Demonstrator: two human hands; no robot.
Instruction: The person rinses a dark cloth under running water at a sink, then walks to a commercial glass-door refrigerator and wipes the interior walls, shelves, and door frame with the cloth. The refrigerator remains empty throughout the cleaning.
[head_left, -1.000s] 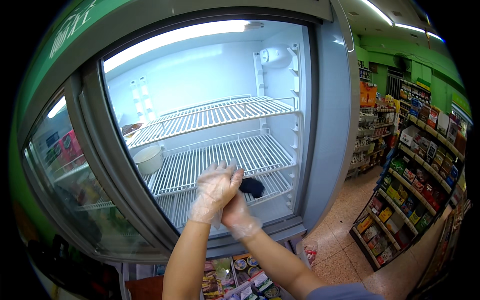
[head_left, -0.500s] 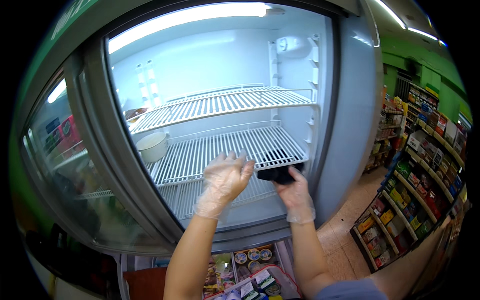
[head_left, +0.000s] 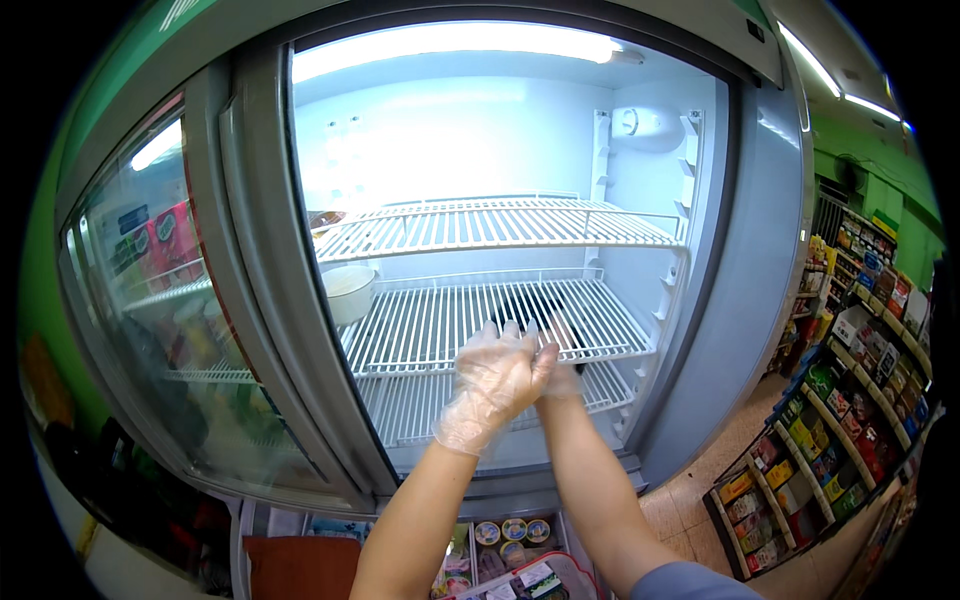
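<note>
My left hand (head_left: pixel 498 372), in a clear plastic glove, rests at the front rail of the lower white wire shelf (head_left: pixel 420 318) inside the refrigerator. Its fingers stretch over the slats, with the thumb apart. Under that shelf is my gloved right hand (head_left: pixel 561 382), partly covered by my left hand and the slats. A black cloth (head_left: pixel 530 303) shows through the slats above the right hand, against the shelf's underside. The right fingers are mostly hidden.
Another wire shelf (head_left: pixel 500 228) hangs above. A white pot (head_left: pixel 350 293) stands at the left, beside the sliding door frame (head_left: pixel 290 270). Below are bins with packaged goods and round tubs (head_left: pixel 513 530). A stocked store rack (head_left: pixel 800 440) stands right.
My right hand has moved the black cloth from the shelf's front right corner inward and left beneath it. My left hand stays at the front rail. The view has shifted.
</note>
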